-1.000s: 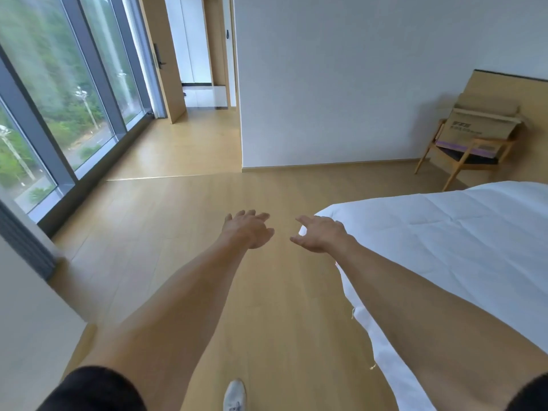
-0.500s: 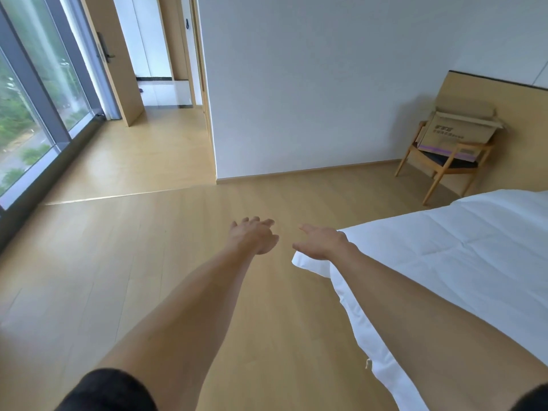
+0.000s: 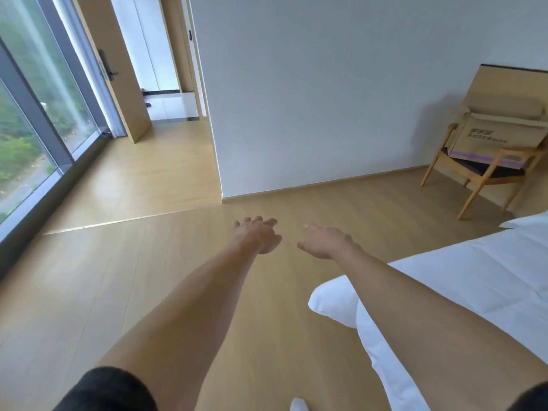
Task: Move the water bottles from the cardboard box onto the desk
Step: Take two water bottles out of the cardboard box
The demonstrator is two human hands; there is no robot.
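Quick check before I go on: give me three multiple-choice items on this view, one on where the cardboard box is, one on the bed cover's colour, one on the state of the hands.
1. Where is the brown cardboard box?
A. on the wooden armchair
B. on the floor
C. on the bed

2. What colour is the quilted bed cover?
A. grey
B. white
C. blue

3. What are the two hands doing?
A. each grips a bottle
B. together they carry the box
C. both are held out, holding nothing

Key: 1 A, the box sits on the wooden armchair by the wall. 2 B, the cover is plain white. 3 C, the left hand and right hand reach forward with fingers extended over bare floor.
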